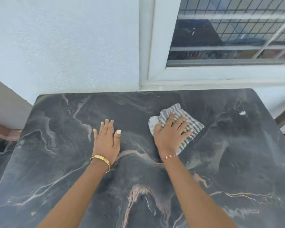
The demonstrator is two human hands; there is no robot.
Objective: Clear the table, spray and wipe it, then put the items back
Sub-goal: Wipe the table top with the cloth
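**Head view: wiping under way on a bare tabletop**

Head camera looks down on a dark marbled table (56, 162) with nothing on it but a striped grey cloth (190, 125), lying right of centre toward the far edge. The right hand (170, 131) presses flat on the cloth, fingers spread across it rather than curled around it. The left hand (106, 139) rests open and empty on the bare surface just left of centre, bracing. A small white fleck (242, 113) sits near the far right corner.

Judging from this, wiping is in progress. With only a flat palm on it, the cloth could bunch or slip out from under the hand, leaving streaks, and the fleck and far corners could be missed.
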